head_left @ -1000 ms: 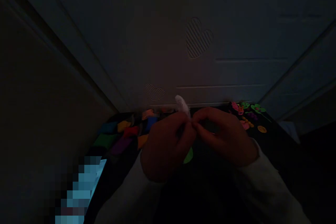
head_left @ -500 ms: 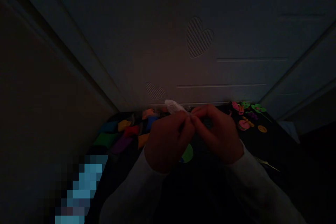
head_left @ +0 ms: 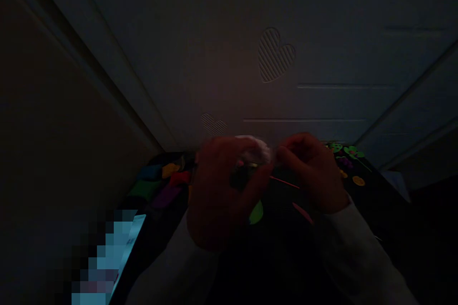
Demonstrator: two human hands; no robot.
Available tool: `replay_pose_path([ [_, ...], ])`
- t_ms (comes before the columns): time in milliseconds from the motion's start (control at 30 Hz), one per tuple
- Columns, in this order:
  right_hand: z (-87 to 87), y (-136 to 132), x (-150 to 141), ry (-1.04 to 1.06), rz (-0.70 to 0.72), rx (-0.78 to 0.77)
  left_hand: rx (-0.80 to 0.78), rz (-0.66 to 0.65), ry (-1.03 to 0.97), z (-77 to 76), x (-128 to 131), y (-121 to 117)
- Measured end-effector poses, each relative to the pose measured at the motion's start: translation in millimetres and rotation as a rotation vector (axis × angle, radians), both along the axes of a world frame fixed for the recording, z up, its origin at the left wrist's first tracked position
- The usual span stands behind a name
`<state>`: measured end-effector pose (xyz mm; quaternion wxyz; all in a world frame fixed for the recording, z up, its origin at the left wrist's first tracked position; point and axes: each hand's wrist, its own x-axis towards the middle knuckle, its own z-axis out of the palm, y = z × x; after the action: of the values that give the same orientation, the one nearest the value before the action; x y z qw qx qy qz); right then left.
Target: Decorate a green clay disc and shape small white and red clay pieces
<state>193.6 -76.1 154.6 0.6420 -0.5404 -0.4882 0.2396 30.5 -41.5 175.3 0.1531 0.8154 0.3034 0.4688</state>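
In dim light, my left hand [head_left: 218, 190] curls its fingers and thumb around a pale, crumpled packet [head_left: 264, 151] that looks like thin plastic. My right hand [head_left: 315, 171] is just right of it, thumb and fingers pinched together at the packet's edge. What lies between those fingertips is too dark to make out. Below the hands lies a light green rounded piece [head_left: 256, 212], partly covered by my left hand. A thin red stick [head_left: 285, 182] and a flat pink piece [head_left: 302, 212] lie between the hands and near my right wrist.
Several coloured packets [head_left: 167, 196] lie on the dark tabletop at left. Small shaped pieces, including a green flower [head_left: 353, 152] and a yellow disc [head_left: 358, 181], sit at right. A pale panel with embossed hearts [head_left: 275, 55] rises behind. A bright blurred screen-like object [head_left: 107, 252] is at lower left.
My hands have moved apart; the left has opened wider around the packet and the right has shifted right. The red stick and pink piece now show.
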Motion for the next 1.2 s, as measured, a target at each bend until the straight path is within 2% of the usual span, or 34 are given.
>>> replay_pose_path([
  [67,3.9,-1,1,0.163,0.105,0.005,-0.16,-0.03,-0.12,0.4,-3,5],
  [133,7.0,-3,3,0.244,0.205,0.023,-0.48,-0.203,-0.221,0.1,-5,11],
  [200,8.6,-5,5,0.218,0.277,0.055,-0.736,-0.363,-0.283,0.4,-5,13],
  [300,9.1,-10,11,0.054,0.312,0.042,-0.85,-0.411,-0.319,2.0,-6,12],
  [400,9.1,-15,19,-0.187,0.343,-0.042,-0.878,-0.391,-0.303,4.6,-7,9],
  [500,9.2,-18,25,-0.401,0.343,-0.043,-0.893,-0.393,-0.297,7.4,-6,8],
  [733,8.8,-15,26,-0.422,0.234,0.104,-0.868,-0.362,-0.334,6.4,-4,11],
  [867,14.7,-18,22,-0.491,0.22,0.01,-0.87,-0.405,-0.327,4.2,-7,14],
  [933,18.1,-20,21,-0.507,0.218,-0.024,-0.818,-0.431,-0.298,2.7,-8,16],
  [1000,20.9,-22,19,-0.547,0.237,0.009,-0.714,-0.429,-0.26,0.8,-10,17],
  [1133,24.7,-27,18,-0.619,0.271,0.124,-0.437,-0.311,-0.186,-1.1,-14,14],
  [1200,25.8,-30,17,-0.643,0.247,0.145,-0.366,-0.263,-0.146,0.3,-16,11],
])
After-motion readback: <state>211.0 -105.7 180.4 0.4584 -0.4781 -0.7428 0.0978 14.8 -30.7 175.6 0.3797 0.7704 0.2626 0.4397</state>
